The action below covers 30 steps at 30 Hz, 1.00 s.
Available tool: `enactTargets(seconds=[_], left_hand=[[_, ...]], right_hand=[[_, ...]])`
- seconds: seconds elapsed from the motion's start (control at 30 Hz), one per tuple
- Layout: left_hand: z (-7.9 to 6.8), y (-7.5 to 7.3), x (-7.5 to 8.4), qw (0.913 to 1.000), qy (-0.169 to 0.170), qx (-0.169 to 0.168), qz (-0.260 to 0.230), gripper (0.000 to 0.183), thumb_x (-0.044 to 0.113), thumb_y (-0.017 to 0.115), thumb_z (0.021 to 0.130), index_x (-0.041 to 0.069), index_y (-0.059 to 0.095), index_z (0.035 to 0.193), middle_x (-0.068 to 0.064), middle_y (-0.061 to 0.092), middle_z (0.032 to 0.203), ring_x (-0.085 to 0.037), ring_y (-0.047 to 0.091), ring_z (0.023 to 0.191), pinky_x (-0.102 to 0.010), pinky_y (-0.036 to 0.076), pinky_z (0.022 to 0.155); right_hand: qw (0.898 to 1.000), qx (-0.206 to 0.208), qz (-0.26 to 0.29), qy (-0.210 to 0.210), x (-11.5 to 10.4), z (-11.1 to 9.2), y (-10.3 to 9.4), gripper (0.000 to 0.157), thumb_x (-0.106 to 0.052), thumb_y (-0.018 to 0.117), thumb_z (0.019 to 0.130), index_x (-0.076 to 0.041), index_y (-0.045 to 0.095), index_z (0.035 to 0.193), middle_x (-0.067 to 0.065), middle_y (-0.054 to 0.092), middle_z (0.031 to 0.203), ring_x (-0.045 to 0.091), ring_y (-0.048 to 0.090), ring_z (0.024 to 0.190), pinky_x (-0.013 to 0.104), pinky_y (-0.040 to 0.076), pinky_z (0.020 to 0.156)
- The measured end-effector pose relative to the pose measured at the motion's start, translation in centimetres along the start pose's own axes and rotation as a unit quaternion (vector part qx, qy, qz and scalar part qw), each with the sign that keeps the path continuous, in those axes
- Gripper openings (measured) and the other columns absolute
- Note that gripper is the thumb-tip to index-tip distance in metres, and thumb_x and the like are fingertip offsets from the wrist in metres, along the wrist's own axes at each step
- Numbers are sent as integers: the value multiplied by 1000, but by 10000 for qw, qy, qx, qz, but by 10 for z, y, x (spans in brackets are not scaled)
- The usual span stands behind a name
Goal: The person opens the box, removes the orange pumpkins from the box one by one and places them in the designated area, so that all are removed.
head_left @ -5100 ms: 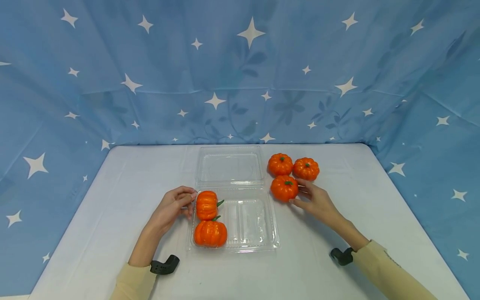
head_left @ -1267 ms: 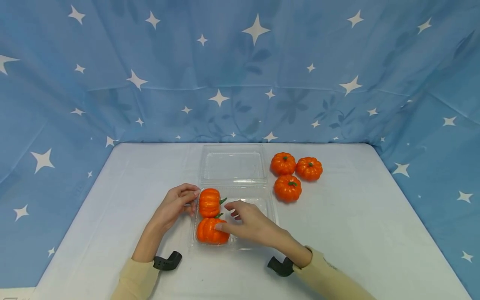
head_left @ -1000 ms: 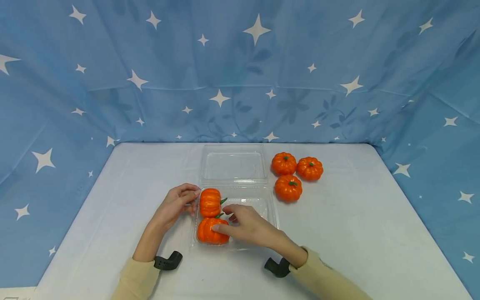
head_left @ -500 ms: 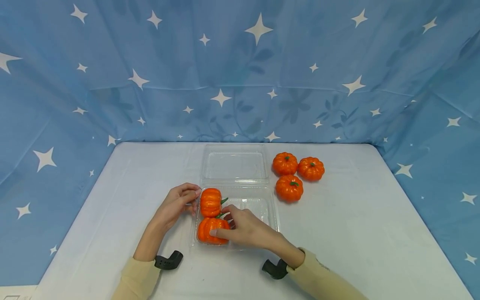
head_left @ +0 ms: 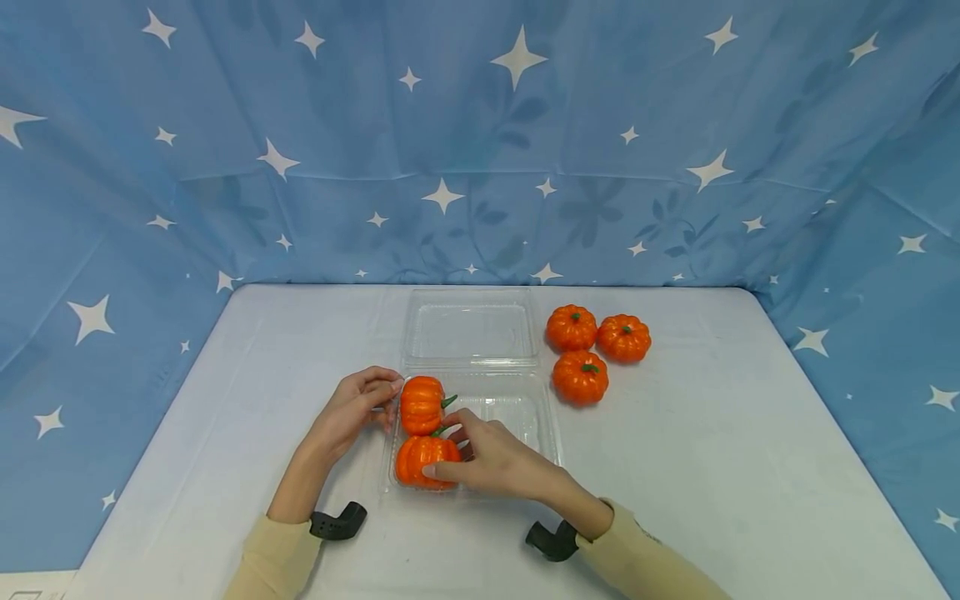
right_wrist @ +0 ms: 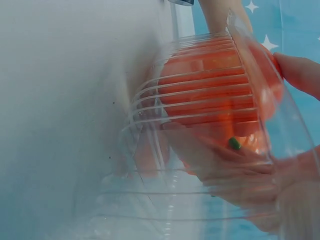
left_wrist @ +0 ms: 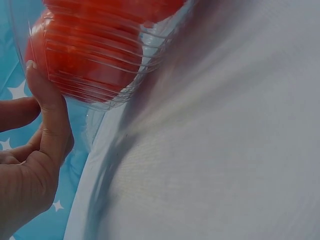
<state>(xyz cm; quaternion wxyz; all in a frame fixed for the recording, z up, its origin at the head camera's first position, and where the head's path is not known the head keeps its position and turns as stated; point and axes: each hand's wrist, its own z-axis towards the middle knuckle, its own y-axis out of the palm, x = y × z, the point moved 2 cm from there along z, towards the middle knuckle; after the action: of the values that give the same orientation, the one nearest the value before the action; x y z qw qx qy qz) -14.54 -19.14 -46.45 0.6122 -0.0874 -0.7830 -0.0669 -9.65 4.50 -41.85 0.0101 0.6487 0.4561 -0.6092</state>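
A clear plastic clamshell box lies open on the table. Two orange toy pumpkins with green stems lie on their sides in its left half. My right hand reaches in from the right and grips the nearer pumpkin, thumb on its front and fingers by the stem. The right wrist view shows that pumpkin through the ribbed wall. The farther pumpkin sits just behind it. At the box's left edge, my left hand pinches the rim; in the left wrist view a fingertip meets the plastic.
The box's hinged lid lies flat behind it. Right of the box, three more pumpkins stand upright in a cluster: one in front, one behind and one farther right. A star-printed blue curtain hangs behind the white table.
My right hand has left the front loose pumpkin and moved left into the box, its fingers now drawn in round the nearer pumpkin. My left hand stays at the rim.
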Motion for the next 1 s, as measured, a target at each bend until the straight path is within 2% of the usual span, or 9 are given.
enactTargets(seconds=[0.37,0.63,0.87,1.0], left_hand=[[-2,-1,0,10000,-28,56,-11,39,18,61,105,-11,49,127,-5,60,80,-15,56,65,-26,56,58],[-1,0,1,10000,-46,63,4,41,19,62,104,-12,50,127,-6,59,81,-15,56,65,-26,54,59],[0,-2,2,9999,-85,98,87,39,19,61,104,-11,51,127,-4,59,80,-15,56,65,-26,54,58],[1,0,2,9998,-84,106,128,40,20,61,104,-10,51,128,-4,60,81,-15,57,65,-25,55,59]], right_hand=[[9995,-125,170,-222,-2,-5,-9,65,-44,77,91,-10,53,140,9,71,123,16,71,99,31,60,86],[9982,-103,446,-393,-8,-15,-22,62,-38,78,90,-11,52,139,8,67,132,23,69,113,43,59,96],[9955,10,549,-770,-12,-23,-34,60,-37,78,90,-14,52,140,4,67,132,21,66,121,38,58,98],[9950,60,546,-830,-11,-26,-46,63,-36,78,91,-12,51,142,5,66,134,23,66,121,45,57,99]])
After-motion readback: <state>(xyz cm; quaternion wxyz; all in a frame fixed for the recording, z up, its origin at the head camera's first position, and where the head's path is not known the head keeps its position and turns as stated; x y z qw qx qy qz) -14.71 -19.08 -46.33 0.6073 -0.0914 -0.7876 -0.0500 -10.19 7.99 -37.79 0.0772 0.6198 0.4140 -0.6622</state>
